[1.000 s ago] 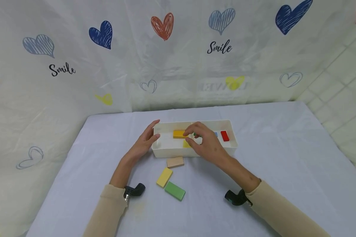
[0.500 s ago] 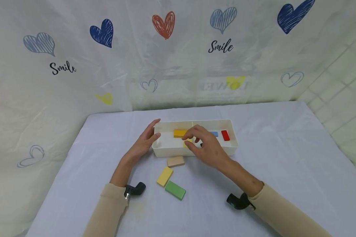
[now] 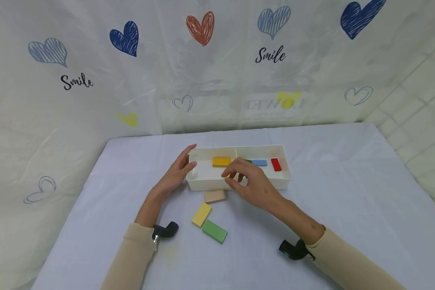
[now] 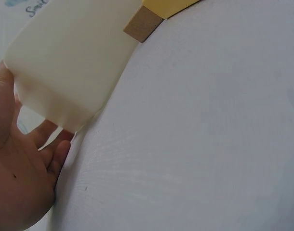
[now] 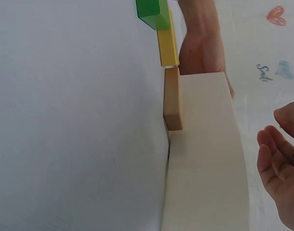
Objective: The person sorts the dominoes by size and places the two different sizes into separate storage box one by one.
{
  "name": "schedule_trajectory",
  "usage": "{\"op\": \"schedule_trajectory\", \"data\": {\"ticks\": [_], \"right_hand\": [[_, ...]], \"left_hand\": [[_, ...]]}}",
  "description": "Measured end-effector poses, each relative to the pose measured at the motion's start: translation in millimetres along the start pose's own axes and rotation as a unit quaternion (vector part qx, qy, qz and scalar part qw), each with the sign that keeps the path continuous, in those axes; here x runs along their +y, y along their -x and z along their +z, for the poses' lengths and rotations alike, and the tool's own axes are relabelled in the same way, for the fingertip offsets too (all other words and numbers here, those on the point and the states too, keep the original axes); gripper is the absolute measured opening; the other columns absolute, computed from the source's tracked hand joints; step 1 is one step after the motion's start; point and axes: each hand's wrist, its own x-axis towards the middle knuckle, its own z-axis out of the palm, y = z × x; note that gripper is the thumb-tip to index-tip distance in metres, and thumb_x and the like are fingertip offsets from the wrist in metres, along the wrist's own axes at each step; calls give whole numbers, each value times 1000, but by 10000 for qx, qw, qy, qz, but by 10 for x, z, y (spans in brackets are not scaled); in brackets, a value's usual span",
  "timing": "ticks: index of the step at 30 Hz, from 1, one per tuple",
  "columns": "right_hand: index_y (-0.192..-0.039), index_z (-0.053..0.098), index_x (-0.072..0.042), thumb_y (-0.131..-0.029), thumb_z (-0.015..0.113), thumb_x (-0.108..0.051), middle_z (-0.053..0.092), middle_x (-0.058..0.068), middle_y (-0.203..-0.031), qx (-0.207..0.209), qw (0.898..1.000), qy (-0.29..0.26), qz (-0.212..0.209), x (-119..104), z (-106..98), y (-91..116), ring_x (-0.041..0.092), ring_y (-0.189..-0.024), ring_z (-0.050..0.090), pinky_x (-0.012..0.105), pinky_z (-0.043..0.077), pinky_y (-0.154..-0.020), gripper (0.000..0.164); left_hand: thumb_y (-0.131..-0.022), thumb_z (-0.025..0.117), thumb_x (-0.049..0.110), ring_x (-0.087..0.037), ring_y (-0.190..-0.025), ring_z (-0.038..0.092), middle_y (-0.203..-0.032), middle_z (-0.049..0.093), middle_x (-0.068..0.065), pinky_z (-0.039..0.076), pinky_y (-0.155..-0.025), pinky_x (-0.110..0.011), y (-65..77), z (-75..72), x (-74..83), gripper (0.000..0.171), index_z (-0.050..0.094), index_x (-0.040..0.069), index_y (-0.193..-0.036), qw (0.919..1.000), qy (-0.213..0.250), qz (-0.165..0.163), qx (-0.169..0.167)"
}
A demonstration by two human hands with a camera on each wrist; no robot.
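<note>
A long white box (image 3: 206, 185) stands on the cloth, with my left hand (image 3: 174, 173) at its left end. The thumb hooks over the rim there and the other fingers lie round the end wall, as the left wrist view shows. Above the middle of the box hovers my right hand (image 3: 251, 181), thumb and forefinger loosely bent with a gap between them. No held thing shows in the right wrist view. Inside the box lie an orange-yellow block (image 3: 222, 162), a blue block (image 3: 259, 162) and a red block (image 3: 276, 164). Fingers partly hide a green block and a yellow one.
Before the box lie a beige block (image 3: 215, 196), a yellow block (image 3: 201, 214) and a green block (image 3: 214, 231) on the white tablecloth (image 3: 333, 193). A divider (image 3: 236, 153) crosses the box. Behind the table hangs a heart-printed sheet (image 3: 217, 72).
My right hand has shifted slightly left and toward me over the box, uncovering more of the blue block and covering the yellow one. The left hand keeps its place.
</note>
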Motion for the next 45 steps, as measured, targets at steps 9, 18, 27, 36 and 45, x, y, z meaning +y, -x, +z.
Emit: {"op": "schedule_trajectory", "data": {"ticks": [9,18,27,36,45], "right_hand": [[-104,74,-14,-94,76,-4,66,-6,-99,-455,9987,-183,130,12,5,37,10,-90,63,28,60,-78,14],[-105,73,-17,-95,75,-6,68,-7,-101,-980,9947,-298,7,-2,-6,57,10,-90,64,24,59,-77,15],[-108,71,-19,-97,75,-14,69,-9,-99,-1787,9838,-147,74,-1,34,82,5,-90,62,23,58,-79,12],[-108,73,-17,-97,76,-20,69,-12,-98,-2239,9740,-103,330,9,107,109,6,-90,62,22,58,-80,12],[-109,74,-21,-97,76,-24,68,-16,-99,-2740,9589,66,731,-12,164,162,6,-90,63,21,57,-80,13]], "left_hand": [[-110,53,30,-27,-166,7,-176,14,9,13,-132,-56,-17,-4,-7,59,27,52,-159,10000,-32,24,-14],[-110,54,32,-26,-165,9,-175,17,9,16,-131,-57,5,5,23,59,28,55,-158,10000,-17,-23,26],[-109,56,36,-26,-166,8,-175,17,10,16,-131,-58,10,1,25,59,28,55,-157,10000,-48,-1,9],[-109,55,30,-28,-166,9,-176,18,5,15,-131,-58,5,-6,30,60,28,51,-160,10000,-76,-40,-26],[-107,59,37,-31,-161,26,-170,34,-2,26,-128,-59,15,-50,69,63,29,42,-163,9985,-533,78,6]]}}
